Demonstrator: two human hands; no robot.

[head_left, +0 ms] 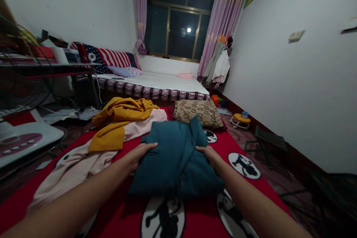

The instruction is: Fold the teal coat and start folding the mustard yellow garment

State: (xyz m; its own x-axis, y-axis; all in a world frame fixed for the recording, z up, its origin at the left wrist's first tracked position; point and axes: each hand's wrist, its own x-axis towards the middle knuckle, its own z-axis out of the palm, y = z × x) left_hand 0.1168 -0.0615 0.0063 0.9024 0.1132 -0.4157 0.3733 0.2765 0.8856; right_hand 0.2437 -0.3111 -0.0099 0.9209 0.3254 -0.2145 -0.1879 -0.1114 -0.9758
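A folded teal garment (174, 160) lies on a red blanket (128, 208) with round black-and-white prints. My left hand (141, 154) grips the garment's left edge, thumb on top and fingers tucked under the cloth. My right hand (209, 155) holds its right edge the same way, at a raised fold. To the left lie a mustard-yellow garment (119, 117) and a pale pink garment (78, 163), both loose and crumpled.
A brown patterned cushion (198, 112) sits just beyond the teal garment. Behind it is a low bed (156, 81) with striped pillows under a dark window. A fan base (22, 141) stands at left, a small stool (267, 141) and toys at right along the wall.
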